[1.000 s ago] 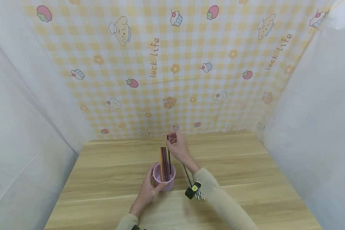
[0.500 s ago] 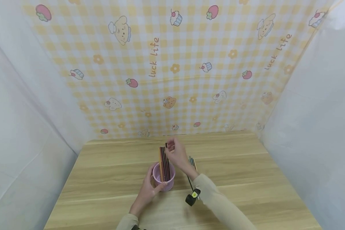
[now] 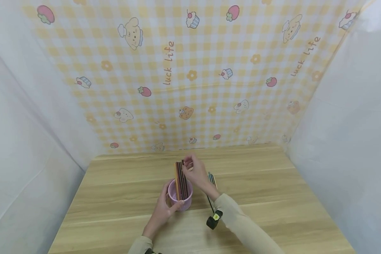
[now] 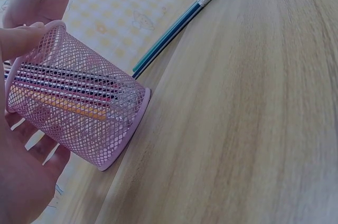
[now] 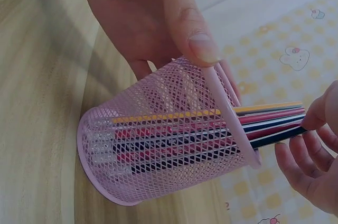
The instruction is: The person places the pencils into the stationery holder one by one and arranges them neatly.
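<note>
A pink mesh pen cup (image 3: 186, 204) stands upright on the wooden table, gripped by my left hand (image 3: 160, 211) with the thumb over the near rim and fingers round the far side. Several pencils (image 3: 179, 176) in yellow, red and black lean together inside it, showing through the mesh wall (image 5: 142, 94) in the right wrist view. My right hand (image 3: 197, 173) is above the cup's right side. Its thumb and fingers pinch the upper end of a black pencil (image 5: 274, 137), whose lower end is inside the cup.
To the right of the cup, several loose pencils (image 4: 174, 33) with white eraser ends lie on the wooden table (image 3: 120, 197), partly under my right forearm in the head view. A yellow checked cloth (image 3: 209, 91) hangs behind, with white sheets at both sides.
My right hand has lowered the black pencil into the cup, so its top now sits about level with the others. The left hand has kept its hold on the cup.
</note>
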A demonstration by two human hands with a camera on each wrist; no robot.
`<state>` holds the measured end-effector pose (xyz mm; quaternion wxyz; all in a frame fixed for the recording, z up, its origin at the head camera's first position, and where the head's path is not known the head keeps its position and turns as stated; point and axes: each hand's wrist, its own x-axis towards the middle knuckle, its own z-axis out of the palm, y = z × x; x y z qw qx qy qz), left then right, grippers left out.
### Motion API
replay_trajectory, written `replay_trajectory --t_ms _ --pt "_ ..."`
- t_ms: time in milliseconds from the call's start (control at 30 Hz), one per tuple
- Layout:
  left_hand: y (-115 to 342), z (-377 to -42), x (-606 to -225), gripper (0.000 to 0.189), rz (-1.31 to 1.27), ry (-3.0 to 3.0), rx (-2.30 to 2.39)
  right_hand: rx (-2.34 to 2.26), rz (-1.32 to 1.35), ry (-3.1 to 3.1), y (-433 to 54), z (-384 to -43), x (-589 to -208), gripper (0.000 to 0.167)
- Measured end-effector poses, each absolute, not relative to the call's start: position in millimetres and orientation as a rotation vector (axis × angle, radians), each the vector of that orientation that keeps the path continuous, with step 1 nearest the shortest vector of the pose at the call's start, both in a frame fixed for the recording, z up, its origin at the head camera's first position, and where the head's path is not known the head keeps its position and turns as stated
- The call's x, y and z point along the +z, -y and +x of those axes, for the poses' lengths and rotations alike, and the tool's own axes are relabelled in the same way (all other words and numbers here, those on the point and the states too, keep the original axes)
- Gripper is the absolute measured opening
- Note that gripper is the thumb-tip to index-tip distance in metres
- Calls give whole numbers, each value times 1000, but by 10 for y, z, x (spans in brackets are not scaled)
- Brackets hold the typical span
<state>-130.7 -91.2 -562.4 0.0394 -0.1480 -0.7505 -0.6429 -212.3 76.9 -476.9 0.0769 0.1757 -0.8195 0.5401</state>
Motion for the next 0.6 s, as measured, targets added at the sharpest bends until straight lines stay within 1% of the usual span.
replay_trajectory --t_ms 333,467,600 --pt "904 -1321 -5662 84 -486 2281 -1939 1571 511 2510 -854 -2087 -4849 20" --pt "907 -1318 -5657 83 -490 2273 -1945 1542 429 2512 -964 -2137 -4865 22" --pt "909 -1318 -5661 83 -501 2272 -1938 1530 341 2506 -1111 -2206 -4891 21"
